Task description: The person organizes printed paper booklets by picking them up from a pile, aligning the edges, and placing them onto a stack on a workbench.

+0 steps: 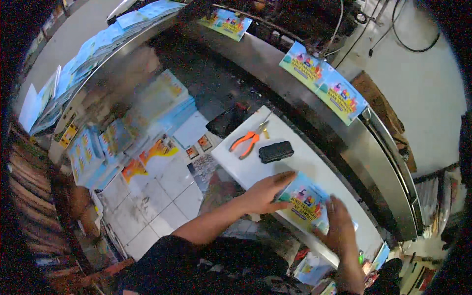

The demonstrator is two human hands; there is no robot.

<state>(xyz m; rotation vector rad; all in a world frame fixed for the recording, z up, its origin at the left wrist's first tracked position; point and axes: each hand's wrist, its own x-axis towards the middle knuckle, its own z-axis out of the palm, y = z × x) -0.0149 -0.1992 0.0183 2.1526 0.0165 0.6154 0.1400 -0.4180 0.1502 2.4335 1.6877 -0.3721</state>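
Observation:
A blue booklet (307, 201) with a colourful printed cover is held between my two hands, over the near part of a narrow white tabletop (319, 174). My left hand (270, 192) grips its left edge, fingers at the far corner and thumb at the near side. At the right edge my right hand (338, 223) is closed around the booklet, slightly blurred. Farther up the tabletop lie pliers (250, 140) with orange and dark handles, jaws pointing away. Beside them sits a small black case (276, 152).
Stacks of similar booklets (169, 110) stand on the tiled floor (160, 204) at left. More booklets (96, 51) line a curved-looking metal ledge at the upper left. Several booklets (324, 83) rest along a metal rail (383, 162) beyond the table. Cables (413, 46) hang at the upper right.

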